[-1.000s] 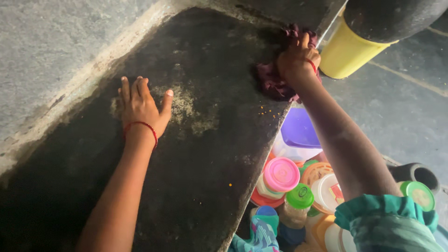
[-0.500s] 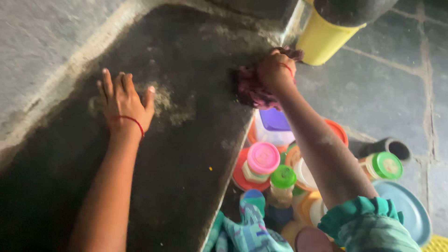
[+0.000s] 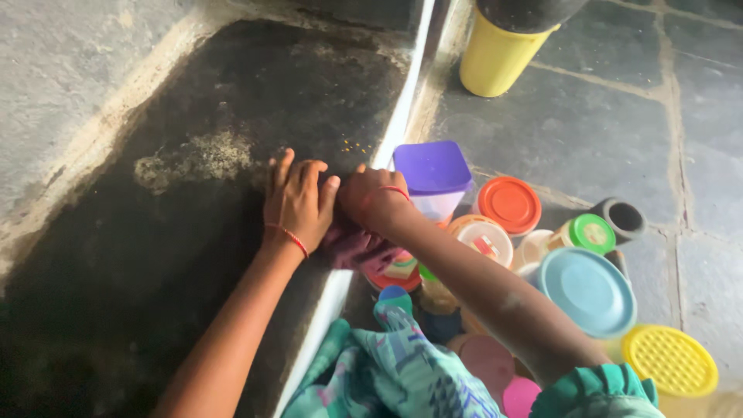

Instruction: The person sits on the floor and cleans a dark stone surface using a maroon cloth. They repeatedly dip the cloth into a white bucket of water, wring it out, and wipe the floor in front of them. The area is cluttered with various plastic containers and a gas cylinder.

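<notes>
A dark stone counter slab (image 3: 139, 255) fills the left of the view, with a pale dusty stain (image 3: 193, 159) on it. My right hand (image 3: 371, 203) is closed on a maroon cloth (image 3: 357, 249) at the slab's near right edge. My left hand (image 3: 298, 200) rests flat on the slab right beside it, fingers spread, touching the cloth's edge. Both wrists wear a red thread.
On the tiled floor below the edge stand several plastic containers: a purple-lidded box (image 3: 435, 174), an orange lid (image 3: 509, 204), a green lid (image 3: 592, 232), a blue plate (image 3: 588, 290), a yellow perforated lid (image 3: 669, 360). A yellow bucket (image 3: 499, 58) stands farther back.
My right hand has dragged the cloth from the slab's far right corner down to the near edge. My left hand has slid right, next to it. The view has shifted right.
</notes>
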